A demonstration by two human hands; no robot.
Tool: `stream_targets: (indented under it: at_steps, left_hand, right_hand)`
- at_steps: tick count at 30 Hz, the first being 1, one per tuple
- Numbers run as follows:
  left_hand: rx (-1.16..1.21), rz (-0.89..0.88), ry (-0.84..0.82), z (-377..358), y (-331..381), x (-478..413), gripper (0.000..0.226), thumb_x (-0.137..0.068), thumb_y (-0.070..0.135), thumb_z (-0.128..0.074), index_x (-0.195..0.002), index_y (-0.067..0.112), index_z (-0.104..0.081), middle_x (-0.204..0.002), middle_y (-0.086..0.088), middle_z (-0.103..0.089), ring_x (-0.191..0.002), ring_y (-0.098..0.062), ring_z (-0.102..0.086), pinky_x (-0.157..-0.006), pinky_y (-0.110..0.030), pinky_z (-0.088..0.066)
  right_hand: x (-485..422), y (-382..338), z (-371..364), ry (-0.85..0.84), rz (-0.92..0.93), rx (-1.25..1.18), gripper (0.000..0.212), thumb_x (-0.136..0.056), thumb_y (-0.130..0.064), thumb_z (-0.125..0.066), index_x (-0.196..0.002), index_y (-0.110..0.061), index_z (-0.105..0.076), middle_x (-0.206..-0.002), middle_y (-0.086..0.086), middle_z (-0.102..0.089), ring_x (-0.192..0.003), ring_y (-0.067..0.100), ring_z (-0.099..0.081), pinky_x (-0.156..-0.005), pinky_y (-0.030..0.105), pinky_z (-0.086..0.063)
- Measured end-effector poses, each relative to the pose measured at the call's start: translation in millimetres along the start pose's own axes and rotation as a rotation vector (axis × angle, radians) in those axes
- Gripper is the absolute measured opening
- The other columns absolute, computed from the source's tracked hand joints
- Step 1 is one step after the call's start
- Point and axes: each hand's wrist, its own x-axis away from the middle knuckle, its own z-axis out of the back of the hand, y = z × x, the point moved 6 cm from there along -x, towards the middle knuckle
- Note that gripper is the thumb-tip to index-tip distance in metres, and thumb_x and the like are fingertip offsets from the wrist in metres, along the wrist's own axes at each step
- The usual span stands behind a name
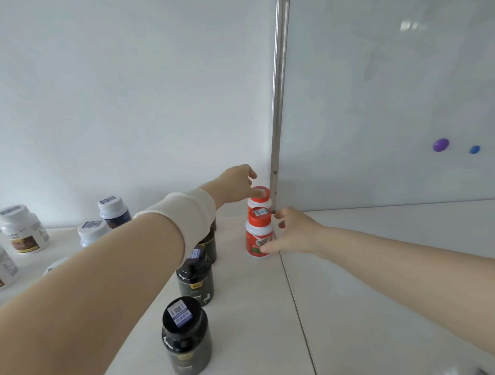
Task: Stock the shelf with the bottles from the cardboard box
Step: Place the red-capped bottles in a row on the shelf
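My left hand (238, 185) closes narrowly over the orange cap of the rear bottle (258, 204), which stands upright just left of the metal post (278, 102), at the back of the shelf (245, 305). My right hand (294, 233) grips the front orange-capped bottle (258, 229) by its body, thumb on the label, fingers curled in beside the post. Further left of the post, black bottles (187, 335) line up toward me, with bare shelf between. White bottles (23, 228) stand well left.
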Motion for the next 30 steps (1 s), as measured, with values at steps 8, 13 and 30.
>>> stream_targets:
  at_steps: [8, 13, 30]
  left_hand:
    - [-0.864, -0.084, 0.159, 37, 42, 118, 0.046, -0.093, 0.034, -0.053, -0.132, 0.011, -0.042, -0.127, -0.009, -0.052, -0.115, -0.027, -0.052, -0.090, -0.035, -0.042]
    - [-1.051, -0.061, 0.253, 44, 69, 214, 0.035, -0.095, 0.027, -0.047, -0.126, 0.009, -0.045, -0.120, -0.008, -0.054, -0.111, -0.026, -0.052, -0.081, -0.029, -0.035]
    - [-1.202, 0.471, 0.168, 146, -99, 568, 0.047, -0.094, 0.032, -0.050, -0.134, 0.010, -0.040, -0.132, -0.012, -0.051, -0.122, -0.029, -0.048, -0.099, -0.037, -0.039]
  right_hand:
    - [80, -39, 34, 0.186, 0.094, 0.391, 0.073, -0.082, -0.046, -0.064, -0.135, -0.005, -0.034, -0.134, 0.014, -0.042, -0.123, 0.031, -0.045, -0.095, 0.036, -0.040]
    - [149, -67, 12, 0.277, 0.218, 0.585, 0.053, -0.088, -0.034, -0.057, -0.130, -0.007, -0.039, -0.130, 0.015, -0.043, -0.122, 0.033, -0.045, -0.096, 0.040, -0.042]
    - [300, -288, -213, 0.185, 0.729, 0.722, 0.043, -0.093, -0.023, -0.047, -0.131, -0.008, -0.036, -0.135, 0.015, -0.039, -0.124, 0.033, -0.039, -0.097, 0.041, -0.036]
